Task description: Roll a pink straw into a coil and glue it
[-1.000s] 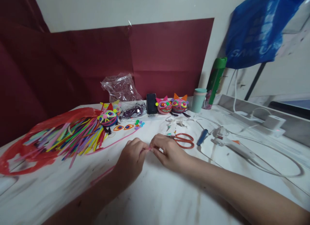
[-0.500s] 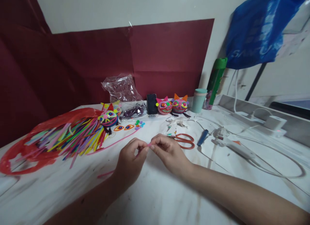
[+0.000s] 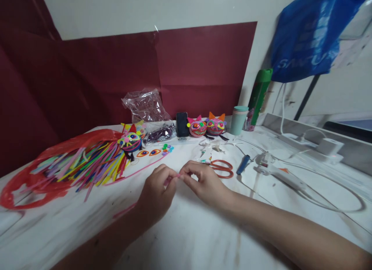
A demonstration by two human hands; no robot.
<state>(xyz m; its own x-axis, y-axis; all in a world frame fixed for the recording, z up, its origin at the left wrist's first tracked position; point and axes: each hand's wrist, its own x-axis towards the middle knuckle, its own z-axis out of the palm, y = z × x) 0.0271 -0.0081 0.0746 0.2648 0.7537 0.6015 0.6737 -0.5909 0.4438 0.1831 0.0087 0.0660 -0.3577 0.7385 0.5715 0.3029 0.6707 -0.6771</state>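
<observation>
Over the middle of the table, my left hand (image 3: pixel 158 190) pinches a pink pipe cleaner (image 3: pixel 124 211), whose loose length sticks out to the left beyond my wrist. Thumb and fingertips of my right hand (image 3: pixel 205 182) are closed on the same pipe cleaner's end, touching the left fingertips. Most of the held part is hidden by the fingers. Another pink pipe cleaner (image 3: pixel 142 170) lies on the table just behind my left hand. Red-handled scissors (image 3: pixel 222 169) rest behind my right hand, their blades partly covered.
Many colourful pipe cleaners (image 3: pixel 93 165) lie on a red plastic bag (image 3: pixel 21 188) at left, beside a decorated cat-faced ball (image 3: pixel 130 141). Eye pieces (image 3: pixel 155 152) and small beads (image 3: pixel 167 149) sit behind my hands. A glue gun (image 3: pixel 283 177) with its cable lies at right, near a blue-handled tool (image 3: pixel 243 164).
My hands stay nearly in place, fingertips still together. The loose end of the pink pipe cleaner has shifted slightly left and down, and my left fingers have curled a little more.
</observation>
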